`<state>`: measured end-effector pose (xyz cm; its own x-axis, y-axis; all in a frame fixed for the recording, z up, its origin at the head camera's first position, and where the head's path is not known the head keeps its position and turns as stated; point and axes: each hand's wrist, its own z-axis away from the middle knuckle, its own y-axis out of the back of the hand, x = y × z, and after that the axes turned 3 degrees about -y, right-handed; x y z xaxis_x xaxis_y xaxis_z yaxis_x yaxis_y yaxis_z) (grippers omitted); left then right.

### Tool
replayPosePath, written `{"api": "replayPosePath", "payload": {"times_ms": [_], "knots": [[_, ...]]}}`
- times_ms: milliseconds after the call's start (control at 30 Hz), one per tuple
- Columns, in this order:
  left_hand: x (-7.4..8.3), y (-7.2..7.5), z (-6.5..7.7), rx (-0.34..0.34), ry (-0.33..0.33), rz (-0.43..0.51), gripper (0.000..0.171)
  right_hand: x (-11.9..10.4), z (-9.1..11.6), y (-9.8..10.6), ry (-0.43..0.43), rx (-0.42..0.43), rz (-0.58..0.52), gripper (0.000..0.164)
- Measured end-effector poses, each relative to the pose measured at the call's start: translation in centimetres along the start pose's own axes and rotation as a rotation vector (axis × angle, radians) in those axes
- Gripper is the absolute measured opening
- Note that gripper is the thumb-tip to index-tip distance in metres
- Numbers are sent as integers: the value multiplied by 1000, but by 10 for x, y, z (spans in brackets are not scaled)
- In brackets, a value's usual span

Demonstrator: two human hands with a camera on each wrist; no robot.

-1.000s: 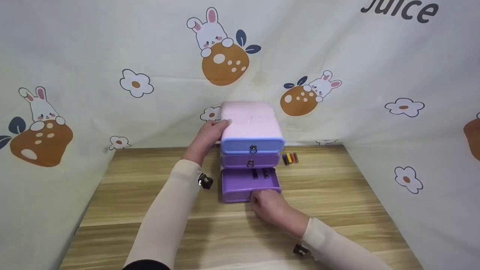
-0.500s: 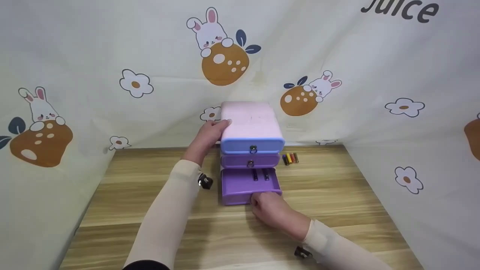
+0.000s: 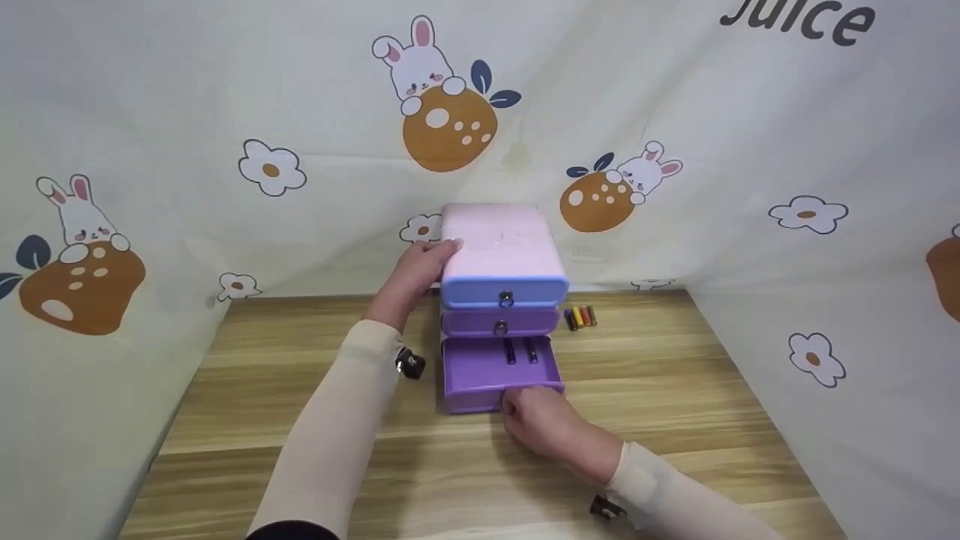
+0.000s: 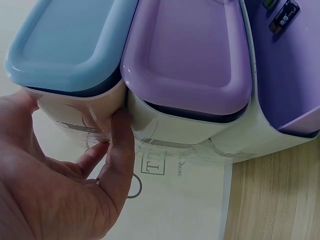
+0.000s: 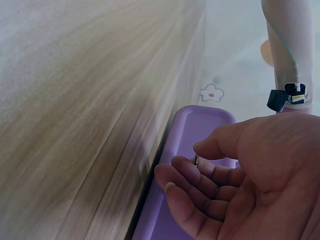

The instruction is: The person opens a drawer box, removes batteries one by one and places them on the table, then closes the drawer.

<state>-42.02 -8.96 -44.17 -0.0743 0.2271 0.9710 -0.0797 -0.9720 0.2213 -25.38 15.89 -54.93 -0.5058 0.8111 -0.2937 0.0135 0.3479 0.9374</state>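
Note:
A small drawer unit with a pink top (image 3: 499,236) stands at the back of the table. Its blue upper drawer (image 3: 472,292) and purple middle drawer (image 3: 469,322) are closed. My left hand (image 3: 412,274) holds the upper box from the left side, thumb over the top edge; in the left wrist view its fingers press the side wall. The purple bottom drawer (image 3: 469,367) is pulled out, and my right hand (image 3: 551,424) pinches its metal ring pull (image 5: 196,160) at the front. Two dark batteries lie inside, one being this black battery (image 4: 284,16).
Several batteries (image 3: 581,317) in yellow, red and dark colours lie side by side to the right of the unit. A printed cloth (image 3: 337,225) rises behind and on both sides of the wooden table (image 3: 675,405).
The bottom drawer has slid slightly further out toward me, with my right hand moving along at its front. My left hand has stayed in place on the unit.

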Motion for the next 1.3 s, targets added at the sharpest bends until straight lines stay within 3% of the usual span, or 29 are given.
{"api": "replayPosePath", "payload": {"times_ms": [600, 1133, 1300], "knots": [[0, 0, 1, -6, 13, 51, 74, -6, 8, 7, -2, -74, -55, 18], [0, 0, 2, -21, 24, 75, 75, -9, 13, 9, -54, -142, -65, 12], [-2, -1, 0, -20, 29, 66, 78, -11, 16, 10, -49, -157, -72, 21]]}}
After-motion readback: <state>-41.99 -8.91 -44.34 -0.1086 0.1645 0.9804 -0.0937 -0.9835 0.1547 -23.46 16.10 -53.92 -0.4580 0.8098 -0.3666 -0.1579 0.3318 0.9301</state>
